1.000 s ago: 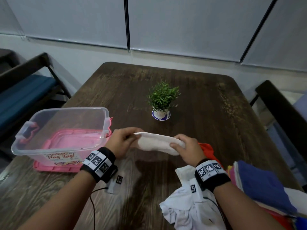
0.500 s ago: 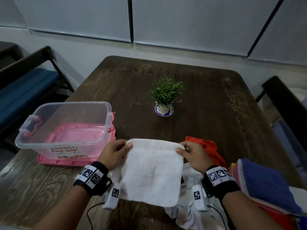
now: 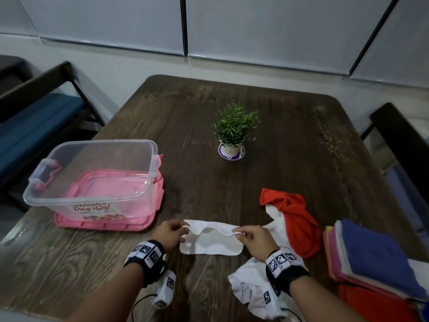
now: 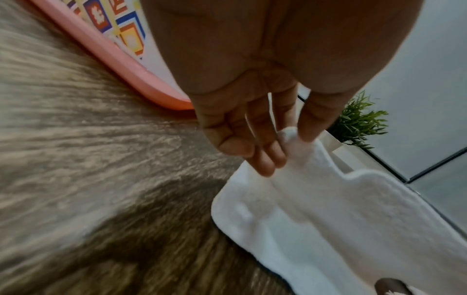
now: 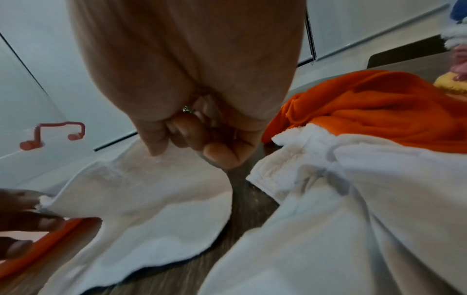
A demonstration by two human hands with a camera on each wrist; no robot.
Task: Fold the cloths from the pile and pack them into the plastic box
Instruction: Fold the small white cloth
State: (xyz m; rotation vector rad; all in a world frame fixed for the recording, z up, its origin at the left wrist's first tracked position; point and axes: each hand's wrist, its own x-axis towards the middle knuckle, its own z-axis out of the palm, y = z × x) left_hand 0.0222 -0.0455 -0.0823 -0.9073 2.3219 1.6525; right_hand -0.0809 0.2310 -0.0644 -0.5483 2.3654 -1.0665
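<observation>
Pinching a white cloth (image 3: 212, 242) by its upper corners, left hand (image 3: 170, 233) and right hand (image 3: 254, 238) hold it apart, lower edge on the table (image 3: 278, 145). Box (image 3: 92, 180) stands left, seemingly on its pink lid; more cloths (image 3: 290, 219) lie right.

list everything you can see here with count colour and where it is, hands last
white cloth: 1, white, on the table near edge, far edge lifted
plastic box: 1, clear with pink latches, table left, standing on the lid
lid: 1, pink, under the box
loose cloths: a heap, orange-red and white, right of the white cloth
stacked cloths: 1 stack, blue on top, table right edge
potted plant: 1, green in a white pot, table centre
table: 1, dark wood
left hand: pinches the cloth's left corner
right hand: pinches its right corner
</observation>
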